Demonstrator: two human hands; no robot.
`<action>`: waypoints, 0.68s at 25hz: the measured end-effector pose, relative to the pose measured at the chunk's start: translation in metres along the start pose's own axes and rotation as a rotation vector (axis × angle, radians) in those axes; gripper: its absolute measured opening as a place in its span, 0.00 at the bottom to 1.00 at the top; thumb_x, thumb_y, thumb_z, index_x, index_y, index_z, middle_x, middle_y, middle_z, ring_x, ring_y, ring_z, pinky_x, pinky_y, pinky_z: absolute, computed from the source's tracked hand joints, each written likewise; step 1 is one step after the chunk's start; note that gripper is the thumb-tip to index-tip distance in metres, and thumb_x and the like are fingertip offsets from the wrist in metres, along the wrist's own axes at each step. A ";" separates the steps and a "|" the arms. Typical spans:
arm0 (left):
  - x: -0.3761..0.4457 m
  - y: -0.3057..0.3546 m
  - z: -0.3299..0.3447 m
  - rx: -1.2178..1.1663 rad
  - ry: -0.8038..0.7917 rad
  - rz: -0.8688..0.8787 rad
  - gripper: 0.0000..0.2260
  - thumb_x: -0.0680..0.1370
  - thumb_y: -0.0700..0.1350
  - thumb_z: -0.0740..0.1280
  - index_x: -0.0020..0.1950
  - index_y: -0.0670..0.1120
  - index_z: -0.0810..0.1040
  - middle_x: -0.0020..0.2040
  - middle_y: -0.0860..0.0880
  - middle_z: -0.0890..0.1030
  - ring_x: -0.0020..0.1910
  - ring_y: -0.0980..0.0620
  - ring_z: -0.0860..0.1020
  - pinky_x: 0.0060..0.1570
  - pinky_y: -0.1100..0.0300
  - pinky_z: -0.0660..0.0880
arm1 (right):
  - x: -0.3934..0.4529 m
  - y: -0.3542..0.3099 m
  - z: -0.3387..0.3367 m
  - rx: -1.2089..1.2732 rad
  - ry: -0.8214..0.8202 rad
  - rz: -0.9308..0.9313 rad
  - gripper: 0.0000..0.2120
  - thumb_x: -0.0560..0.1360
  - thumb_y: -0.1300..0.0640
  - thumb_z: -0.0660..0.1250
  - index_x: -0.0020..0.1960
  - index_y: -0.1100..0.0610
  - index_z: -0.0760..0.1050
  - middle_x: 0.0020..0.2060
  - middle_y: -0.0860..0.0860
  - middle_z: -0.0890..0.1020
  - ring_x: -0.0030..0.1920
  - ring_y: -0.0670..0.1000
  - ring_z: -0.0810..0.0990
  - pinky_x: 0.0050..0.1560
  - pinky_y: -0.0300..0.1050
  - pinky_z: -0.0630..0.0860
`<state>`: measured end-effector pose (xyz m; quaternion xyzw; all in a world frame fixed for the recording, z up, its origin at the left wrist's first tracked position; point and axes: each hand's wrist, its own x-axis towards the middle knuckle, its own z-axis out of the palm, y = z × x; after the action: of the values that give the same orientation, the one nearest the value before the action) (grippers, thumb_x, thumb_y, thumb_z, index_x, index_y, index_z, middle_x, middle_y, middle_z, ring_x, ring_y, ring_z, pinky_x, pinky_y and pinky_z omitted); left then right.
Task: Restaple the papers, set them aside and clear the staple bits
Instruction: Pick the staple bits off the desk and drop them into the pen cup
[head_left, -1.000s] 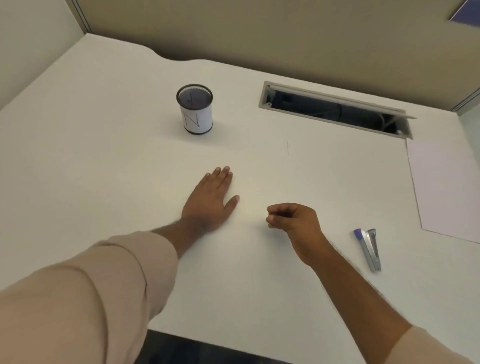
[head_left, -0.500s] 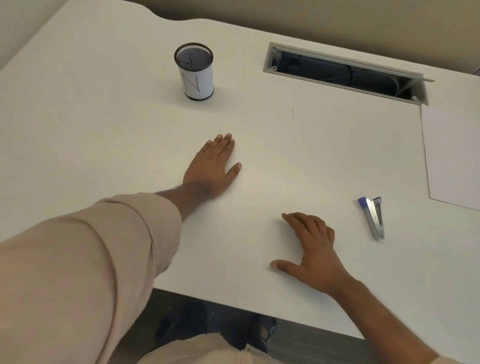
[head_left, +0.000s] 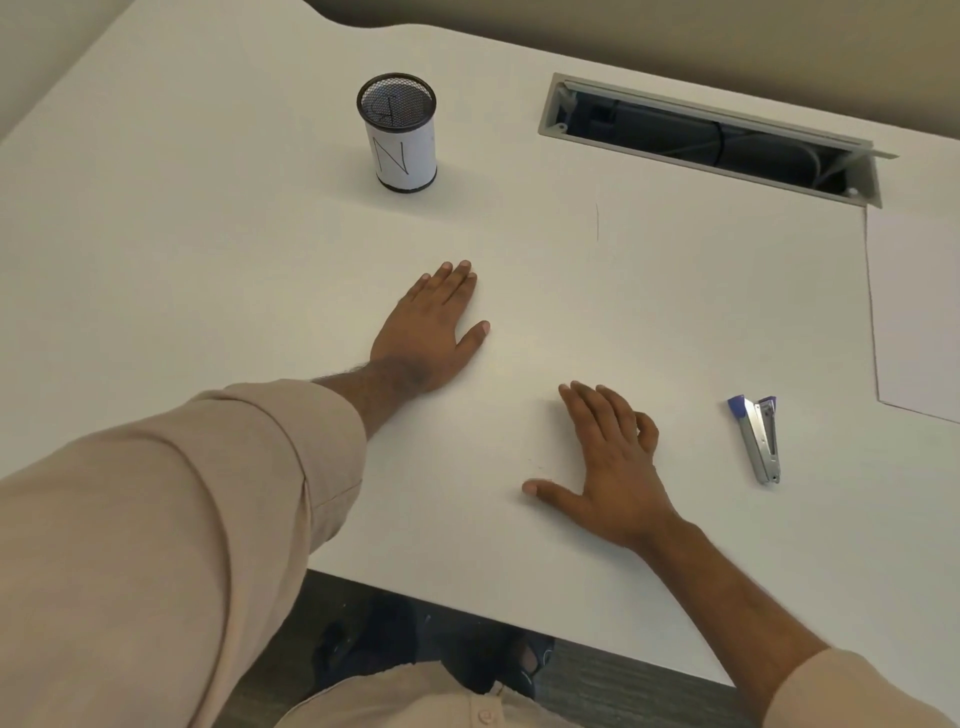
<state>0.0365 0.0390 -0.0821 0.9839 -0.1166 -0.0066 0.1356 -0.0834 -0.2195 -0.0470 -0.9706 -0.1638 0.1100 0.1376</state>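
Fingers (head_left: 592, 410) of right hand (head_left: 608, 467) flat; stapler (head_left: 761, 439) nearby, untouched.

White desk (head_left: 208, 270) carries mesh cup (head_left: 397, 135), stapler (head_left: 759, 439), papers (head_left: 919, 312), both flat hands.

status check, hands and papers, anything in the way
Left hand flat on desk, right hand open beside it. Papers set aside far right, stapler lying free. Nothing blocking; staple bits too small to tell.
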 end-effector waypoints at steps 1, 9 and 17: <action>0.000 0.000 0.000 0.002 0.000 0.000 0.30 0.82 0.59 0.51 0.80 0.45 0.53 0.81 0.51 0.52 0.79 0.53 0.49 0.77 0.56 0.46 | -0.007 0.004 -0.003 -0.015 -0.052 -0.065 0.51 0.65 0.21 0.56 0.78 0.47 0.45 0.77 0.45 0.52 0.78 0.49 0.45 0.74 0.53 0.45; -0.001 0.001 -0.001 0.010 0.005 -0.001 0.29 0.82 0.58 0.51 0.80 0.45 0.53 0.81 0.51 0.52 0.79 0.53 0.49 0.77 0.56 0.46 | 0.009 0.009 -0.010 -0.035 -0.097 -0.017 0.61 0.57 0.17 0.59 0.78 0.47 0.42 0.78 0.44 0.50 0.77 0.49 0.42 0.74 0.51 0.41; 0.001 -0.001 0.001 0.004 0.006 0.001 0.30 0.82 0.59 0.50 0.80 0.46 0.53 0.81 0.50 0.53 0.79 0.53 0.49 0.77 0.54 0.48 | 0.025 0.016 -0.014 0.009 -0.019 -0.010 0.55 0.60 0.21 0.61 0.78 0.46 0.48 0.76 0.43 0.55 0.77 0.49 0.46 0.73 0.51 0.44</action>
<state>0.0372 0.0394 -0.0834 0.9841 -0.1167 -0.0033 0.1339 -0.0520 -0.2282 -0.0427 -0.9681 -0.1695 0.1194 0.1407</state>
